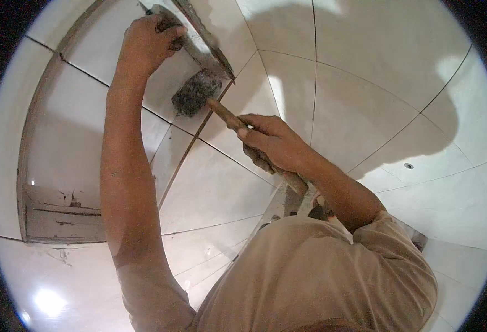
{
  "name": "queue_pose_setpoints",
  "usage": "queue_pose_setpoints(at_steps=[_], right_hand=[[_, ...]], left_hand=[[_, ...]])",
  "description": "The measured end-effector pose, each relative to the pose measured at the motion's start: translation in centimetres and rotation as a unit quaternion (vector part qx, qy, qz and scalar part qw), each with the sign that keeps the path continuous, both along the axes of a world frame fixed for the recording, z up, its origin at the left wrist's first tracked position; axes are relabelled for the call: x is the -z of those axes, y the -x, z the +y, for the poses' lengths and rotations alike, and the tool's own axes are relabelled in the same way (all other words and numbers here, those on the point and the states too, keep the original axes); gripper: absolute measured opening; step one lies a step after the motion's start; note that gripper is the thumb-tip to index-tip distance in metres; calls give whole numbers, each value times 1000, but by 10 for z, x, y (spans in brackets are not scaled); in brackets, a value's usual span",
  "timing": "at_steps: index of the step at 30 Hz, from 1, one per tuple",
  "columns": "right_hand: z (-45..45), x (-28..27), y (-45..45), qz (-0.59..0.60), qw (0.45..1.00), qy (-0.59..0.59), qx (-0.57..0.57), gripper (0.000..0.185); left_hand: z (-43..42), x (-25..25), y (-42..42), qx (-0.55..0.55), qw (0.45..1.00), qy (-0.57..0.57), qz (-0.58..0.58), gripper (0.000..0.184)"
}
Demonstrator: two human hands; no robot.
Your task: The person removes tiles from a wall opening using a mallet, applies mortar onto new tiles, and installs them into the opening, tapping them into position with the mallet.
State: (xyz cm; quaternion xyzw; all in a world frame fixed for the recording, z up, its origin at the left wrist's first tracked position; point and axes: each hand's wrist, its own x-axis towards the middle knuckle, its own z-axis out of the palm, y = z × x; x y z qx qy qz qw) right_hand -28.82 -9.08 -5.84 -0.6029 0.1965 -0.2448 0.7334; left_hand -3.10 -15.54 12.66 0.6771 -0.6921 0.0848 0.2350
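Observation:
My right hand (268,141) is wrapped round the wooden handle (225,113) of a mallet. The mallet's dark, dirt-smeared head (197,93) hangs over the tiles near the middle top, between my two hands. My left hand (152,44) reaches to the upper left, its fingers curled at a dark, dirty object (169,30) that I cannot make out. Just beside it runs a light tile strip (196,41) with a rough grey edge. Whether the mallet head touches the tile below cannot be told.
Large pale tiles (216,177) with dark joints cover the surfaces around me. At the left is a recessed tiled part with a grey, stained border (64,224). A small round metal fitting (409,166) sits at the right. My shadow falls across the upper right tiles.

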Motion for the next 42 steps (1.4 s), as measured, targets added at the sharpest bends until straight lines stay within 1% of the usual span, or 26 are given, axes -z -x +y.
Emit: queue_pose_setpoints(at_steps=[1,4,5,6,8,10,12,14,16,17,18,19,20,22,26,28,29,30,31,32,34,35,36,38,40,42], right_hand=[[-5,2,-5,-4,1000,6,9,29],[-23,8,-7,-18,1000,17,2,26],[-27,9,-7,-18,1000,11,-15,25],[-26,6,-9,-25,999,17,-18,25],[-18,3,-11,-25,1000,2,1,25],[-22,5,-9,-34,999,25,-9,25],[-26,0,-7,-6,999,-35,9,25],[-28,5,-8,-8,1000,-4,-13,26],[-31,5,-8,-10,999,30,-31,27],[-31,4,-6,-11,1000,10,-12,34],[-31,4,-5,-12,1000,-12,7,42],[-30,6,-6,-12,1000,-15,5,42],[-29,7,-6,-7,1000,-14,-10,43],[-30,9,-8,-4,1000,-7,-26,44],[-25,9,10,12,997,55,-51,45],[-19,17,19,33,996,66,-58,46],[-15,30,19,-11,996,86,-23,41],[-11,41,20,-54,993,107,12,36],[-8,48,23,-42,993,105,11,36],[-5,53,25,-5,988,147,38,36],[5,57,36,44,979,186,65,36],[8,56,41,78,975,192,81,41],[13,55,47,112,970,195,97,45],[15,52,56,121,966,176,146,44],[15,43,57,128,960,159,192,43],[14,23,57,48,952,146,266,42]], left_hand=[[3,1,6,21,997,-4,80,33],[8,1,13,22,995,4,92,31],[9,-1,15,8,1000,19,23,29],[9,-2,18,4,1000,25,15,29],[14,0,23,-14,997,10,72,28],[5,1,8,-11,1000,21,21,26],[12,-1,24,-16,997,14,78,26],[11,1,19,-26,993,16,112,26],[6,2,5,19,999,19,31,45],[8,-3,7,17,999,20,29,45],[10,-7,10,14,998,-7,68,60],[13,-9,13,10,994,-35,107,75],[14,-8,17,8,994,-37,106,75],[14,-9,28,-3,976,-23,217,99],[11,-17,35,-30,971,-31,236,102],[6,-14,24,-11,980,-28,195,99],[5,-13,18,-11,978,-35,207,99],[4,-15,12,-8,992,-22,128,96],[5,-14,8,-2,999,-5,48,92],[8,-6,7,-1,998,-7,60,92],[13,10,10,53,982,52,173,68],[11,17,3,56,970,30,236,52],[12,30,-1,61,967,28,245,52],[17,54,-5,69,984,146,75,38],[31,75,13,32,984,145,95,32],[28,106,25,-6,980,146,137,28]])
